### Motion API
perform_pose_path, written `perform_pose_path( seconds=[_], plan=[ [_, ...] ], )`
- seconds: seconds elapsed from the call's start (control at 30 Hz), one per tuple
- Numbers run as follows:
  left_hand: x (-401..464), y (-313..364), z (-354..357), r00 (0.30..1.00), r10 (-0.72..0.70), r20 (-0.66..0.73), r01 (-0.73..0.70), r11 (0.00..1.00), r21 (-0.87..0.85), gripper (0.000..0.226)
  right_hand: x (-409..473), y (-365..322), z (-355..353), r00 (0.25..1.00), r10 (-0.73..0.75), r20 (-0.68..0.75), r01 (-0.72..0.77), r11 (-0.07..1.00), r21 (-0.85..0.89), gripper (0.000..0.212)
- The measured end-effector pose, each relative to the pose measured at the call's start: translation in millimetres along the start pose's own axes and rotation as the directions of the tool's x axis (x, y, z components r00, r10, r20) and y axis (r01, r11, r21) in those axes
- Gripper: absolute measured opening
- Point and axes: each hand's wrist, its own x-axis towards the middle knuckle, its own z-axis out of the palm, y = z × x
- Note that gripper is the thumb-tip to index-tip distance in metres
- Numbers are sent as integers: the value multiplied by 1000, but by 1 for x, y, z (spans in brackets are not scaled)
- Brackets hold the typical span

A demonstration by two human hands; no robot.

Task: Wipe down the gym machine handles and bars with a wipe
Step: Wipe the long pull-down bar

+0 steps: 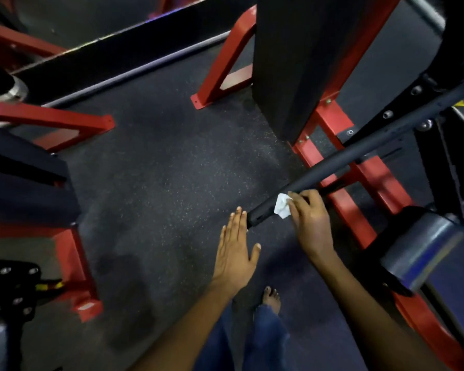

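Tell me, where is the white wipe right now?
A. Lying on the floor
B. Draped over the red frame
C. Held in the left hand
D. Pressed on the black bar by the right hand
D: the right hand holds the white wipe against the black bar near its end, while the left hand is flat and empty.

floor (158, 183): dark speckled rubber | on it: red machine frames (73, 263), bare foot (271, 295)

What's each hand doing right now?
Left hand: open, fingers straight, holding nothing, beside the end of the bar.
Right hand: closed on the wipe, pressing it on the bar.
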Motion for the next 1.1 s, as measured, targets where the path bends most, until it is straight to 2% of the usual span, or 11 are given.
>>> perform_pose_path(
  seconds=[0.1,0.2,0.4,0.5,0.57,0.67,0.77,0.87,0.93,0.97,1.1],
  plan=[
    [1,12,11,998,-61,-24,58,993,-102,82,-13,-23,18,978,-145,151,142,989,29,33],
    [3,17,17,993,-117,-30,110,979,-174,82,-12,-17,26,863,-437,253,445,895,29,14],
    [7,16,24,989,-142,-47,131,973,-189,76,9,9,10,991,-130,-28,127,990,-66,18],
    [5,19,26,981,-188,-46,169,948,-272,85,-15,-20,28,879,-380,287,394,919,12,14],
    [5,17,26,979,-196,-49,173,939,-298,84,-16,-16,27,802,-473,366,493,869,42,19],
    [3,11,23,989,-131,-71,113,971,-210,72,17,14,-3,957,-258,132,270,960,-75,14],
    [8,11,21,987,-133,-95,112,974,-197,71,36,25,-14,998,-59,-34,55,993,-106,10],
    [18,13,22,985,-135,-105,115,978,-175,74,21,5,12,959,-261,106,261,965,22,21],
    [22,14,24,989,-106,-99,91,986,-143,74,15,4,20,854,-446,268,480,874,-71,27],
    [22,14,25,992,-92,-88,80,989,-126,73,24,9,15,868,-428,250,462,882,-95,24],
    [17,9,28,996,-76,-42,72,994,-83,71,67,17,-29,998,0,-64,-13,981,-195,12]
  ],
)
